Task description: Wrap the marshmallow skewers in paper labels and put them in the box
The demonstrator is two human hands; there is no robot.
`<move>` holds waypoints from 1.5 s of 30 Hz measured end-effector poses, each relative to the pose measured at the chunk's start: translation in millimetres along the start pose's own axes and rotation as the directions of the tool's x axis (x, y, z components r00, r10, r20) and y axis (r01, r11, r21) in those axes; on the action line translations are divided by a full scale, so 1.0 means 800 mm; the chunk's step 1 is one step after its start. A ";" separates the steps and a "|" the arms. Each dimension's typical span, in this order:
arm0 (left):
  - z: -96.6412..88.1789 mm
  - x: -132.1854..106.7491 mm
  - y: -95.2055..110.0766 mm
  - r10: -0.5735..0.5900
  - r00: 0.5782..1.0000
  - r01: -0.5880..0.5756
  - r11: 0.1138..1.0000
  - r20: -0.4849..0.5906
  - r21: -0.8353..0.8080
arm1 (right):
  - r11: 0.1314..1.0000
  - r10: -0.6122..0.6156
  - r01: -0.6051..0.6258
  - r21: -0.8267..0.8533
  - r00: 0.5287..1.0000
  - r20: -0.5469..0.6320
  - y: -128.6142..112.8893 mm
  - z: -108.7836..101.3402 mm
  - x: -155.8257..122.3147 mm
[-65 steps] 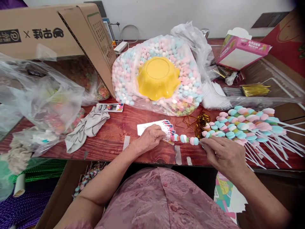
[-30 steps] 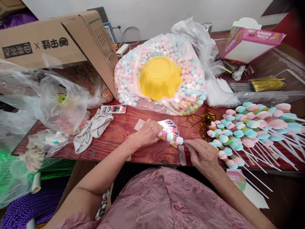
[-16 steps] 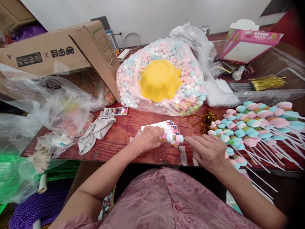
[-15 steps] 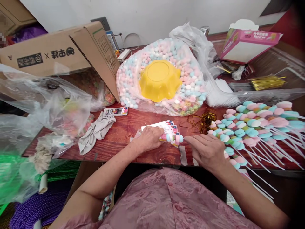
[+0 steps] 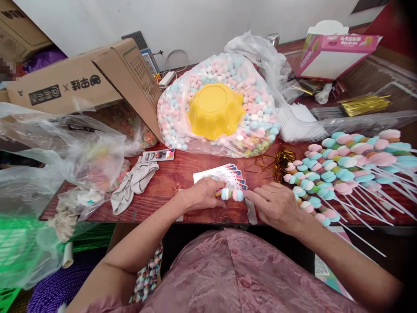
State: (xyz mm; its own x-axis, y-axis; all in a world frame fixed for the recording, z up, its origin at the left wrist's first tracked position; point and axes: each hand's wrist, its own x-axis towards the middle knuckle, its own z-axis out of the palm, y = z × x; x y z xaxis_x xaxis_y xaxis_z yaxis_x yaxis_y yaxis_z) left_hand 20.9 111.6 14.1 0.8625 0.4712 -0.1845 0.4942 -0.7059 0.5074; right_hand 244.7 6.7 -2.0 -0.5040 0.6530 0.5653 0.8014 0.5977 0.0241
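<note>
A short marshmallow skewer (image 5: 232, 194) in white, blue and pink, with a gummy ring at its left end, lies level between my hands. My left hand (image 5: 206, 194) is closed around its left end. At the other end my right hand (image 5: 273, 202) has its fingers bent together, the index fingertip against the last marshmallow. Any stick inside that hand is hidden. Just behind the skewer is a fan of white printed cards (image 5: 224, 176) on the red wooden table (image 5: 182, 167).
Finished marshmallow skewers (image 5: 345, 167) are piled at the right beside gold twist ties (image 5: 282, 163). A yellow bowl (image 5: 216, 111) sits upside down on a big bag of marshmallows (image 5: 260, 98). A cardboard box (image 5: 81, 84), grey gloves (image 5: 135, 182) and plastic bags (image 5: 94, 150) fill the left.
Both hands and the skewer have come slightly nearer to me and to the left, uncovering more of the cards. My right fingertip now meets the end marshmallow, where a small gap showed before.
</note>
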 end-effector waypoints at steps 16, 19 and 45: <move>0.005 0.008 0.012 -0.077 0.989 0.112 0.947 0.126 -0.300 | 0.969 0.072 -0.129 0.211 0.963 0.258 0.002 -0.020 0.013; 0.010 0.006 0.018 -0.103 0.988 0.118 0.984 0.111 -0.133 | 0.923 0.123 -0.257 0.285 0.902 0.414 -0.006 -0.018 0.016; 0.012 -0.019 0.007 -0.030 0.999 0.030 0.999 -0.011 0.012 | 0.927 0.266 -0.253 0.279 0.964 -0.013 -0.027 0.016 -0.002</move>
State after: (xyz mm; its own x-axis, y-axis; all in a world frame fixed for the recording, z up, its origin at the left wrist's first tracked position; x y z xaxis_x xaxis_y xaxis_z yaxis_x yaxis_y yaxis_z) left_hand 11.8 95.7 11.7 0.8458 0.4983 -0.1905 0.5216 -0.6976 0.4913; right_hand 224.0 -1.8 -14.0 -0.2681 0.7827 0.5617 0.7799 0.5186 -0.3504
